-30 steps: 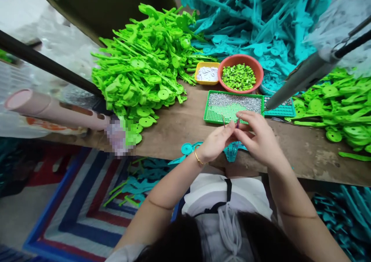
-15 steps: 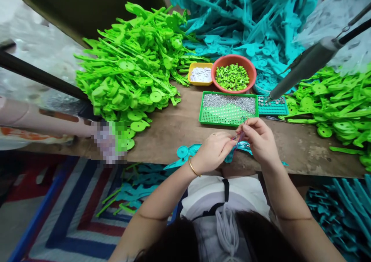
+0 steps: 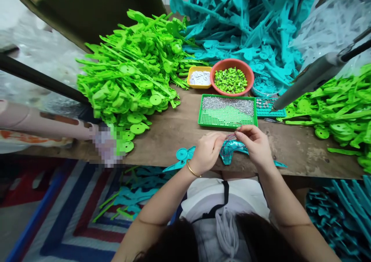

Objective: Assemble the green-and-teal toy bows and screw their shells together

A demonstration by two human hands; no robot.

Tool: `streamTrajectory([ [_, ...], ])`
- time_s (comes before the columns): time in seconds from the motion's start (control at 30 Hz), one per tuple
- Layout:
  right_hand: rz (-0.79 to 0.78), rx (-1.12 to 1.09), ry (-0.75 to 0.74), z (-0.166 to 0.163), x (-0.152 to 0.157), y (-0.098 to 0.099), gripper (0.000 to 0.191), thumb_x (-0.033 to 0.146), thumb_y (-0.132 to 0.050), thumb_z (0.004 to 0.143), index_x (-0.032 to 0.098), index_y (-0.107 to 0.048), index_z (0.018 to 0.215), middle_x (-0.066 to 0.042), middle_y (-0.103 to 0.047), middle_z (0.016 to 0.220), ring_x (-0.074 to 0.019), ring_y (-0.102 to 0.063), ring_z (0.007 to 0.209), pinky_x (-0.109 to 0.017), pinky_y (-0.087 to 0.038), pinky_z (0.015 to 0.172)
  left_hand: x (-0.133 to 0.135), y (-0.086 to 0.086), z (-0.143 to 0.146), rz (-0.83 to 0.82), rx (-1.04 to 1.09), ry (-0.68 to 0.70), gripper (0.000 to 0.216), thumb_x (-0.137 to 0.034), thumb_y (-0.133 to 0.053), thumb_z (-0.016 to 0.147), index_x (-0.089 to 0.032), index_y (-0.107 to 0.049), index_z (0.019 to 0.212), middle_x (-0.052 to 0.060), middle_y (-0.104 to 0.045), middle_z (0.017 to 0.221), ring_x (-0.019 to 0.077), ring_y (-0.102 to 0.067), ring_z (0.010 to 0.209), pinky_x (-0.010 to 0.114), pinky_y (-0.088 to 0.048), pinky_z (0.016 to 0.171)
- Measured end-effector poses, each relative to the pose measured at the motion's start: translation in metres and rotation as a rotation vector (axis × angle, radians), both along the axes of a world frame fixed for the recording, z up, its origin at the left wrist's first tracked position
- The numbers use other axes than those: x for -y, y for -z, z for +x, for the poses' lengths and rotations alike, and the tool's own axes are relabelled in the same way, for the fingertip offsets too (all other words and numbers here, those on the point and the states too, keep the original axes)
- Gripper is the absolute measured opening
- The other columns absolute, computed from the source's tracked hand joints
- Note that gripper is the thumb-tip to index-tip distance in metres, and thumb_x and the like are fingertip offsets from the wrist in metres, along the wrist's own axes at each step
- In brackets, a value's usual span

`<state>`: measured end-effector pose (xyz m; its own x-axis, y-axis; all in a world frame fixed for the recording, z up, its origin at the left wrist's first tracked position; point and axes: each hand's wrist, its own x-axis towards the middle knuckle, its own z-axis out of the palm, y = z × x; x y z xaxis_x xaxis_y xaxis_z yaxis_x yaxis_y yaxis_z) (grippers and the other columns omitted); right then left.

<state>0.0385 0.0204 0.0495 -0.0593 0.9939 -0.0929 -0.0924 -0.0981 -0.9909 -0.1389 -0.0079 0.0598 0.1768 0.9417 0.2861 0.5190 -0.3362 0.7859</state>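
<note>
My left hand and my right hand are close together over the table's front edge, thumbs and fingers pinched. Between them run thin dark reddish wires, gripped at the fingertips of both. Right below lies a turquoise plastic shell, its hollow side up, and some wire hangs into it. Its narrow left end, a turquoise part with a round disc, shows beyond my left wrist, and its right tip peeks out past my right wrist. The middle is partly covered by my hands.
Just beyond my hands sits a green perforated tray of small metal pieces, beside a turquoise tray. Behind are a yellow dish and a red bowl. Green parts pile up left; an electric screwdriver hangs at right.
My left hand has shifted left and my right hand lowered slightly, so the fingertips are farther apart. The wires now stretch between them, and more of the turquoise shell shows.
</note>
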Motion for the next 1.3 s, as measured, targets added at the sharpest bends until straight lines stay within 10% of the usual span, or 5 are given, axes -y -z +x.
streamTrajectory([
  [0.43,0.102,0.086,-0.106,0.002,0.004,-0.002,0.023,0.033,-0.076,0.078,0.023,-0.070,0.099,-0.003,-0.075,0.096,-0.0157,-0.071,0.090,-0.033,-0.057,0.085,-0.001,0.000,-0.010,-0.787,0.962,0.248,0.049,-0.047,-0.074,0.079,-0.017,-0.063,0.116,0.012,-0.074,0.101,0.0220,-0.073,0.088,0.035,-0.058,0.081],
  [0.63,0.159,0.162,-0.224,-0.003,0.013,-0.005,0.019,0.030,-0.070,0.084,0.025,-0.069,0.102,-0.002,-0.075,0.101,-0.0139,-0.070,0.091,-0.031,-0.057,0.085,-0.002,0.008,0.006,-0.570,0.832,-0.028,0.032,-0.035,-0.084,0.068,-0.015,-0.068,0.089,0.006,-0.073,0.091,0.0162,-0.069,0.083,0.030,-0.056,0.077],
  [0.9,0.179,0.223,-0.009,0.010,0.010,0.007,0.025,0.031,-0.070,0.084,0.023,-0.067,0.107,-0.003,-0.074,0.097,-0.0161,-0.070,0.092,-0.035,-0.055,0.088,-0.002,0.012,0.002,-0.321,0.759,-0.237,0.027,-0.040,-0.077,0.075,-0.016,-0.065,0.080,0.001,-0.068,0.079,0.0127,-0.064,0.075,0.026,-0.054,0.073],
  [1.3,0.348,0.417,0.227,0.021,0.004,0.005,0.017,0.028,-0.064,0.085,0.023,-0.067,0.101,-0.004,-0.072,0.099,-0.0177,-0.067,0.091,-0.039,-0.054,0.088,0.002,0.013,0.000,-0.272,0.670,-0.156,0.022,-0.038,-0.073,0.080,-0.018,-0.067,0.078,0.003,-0.065,0.085,0.0144,-0.060,0.084,0.028,-0.050,0.082],
])
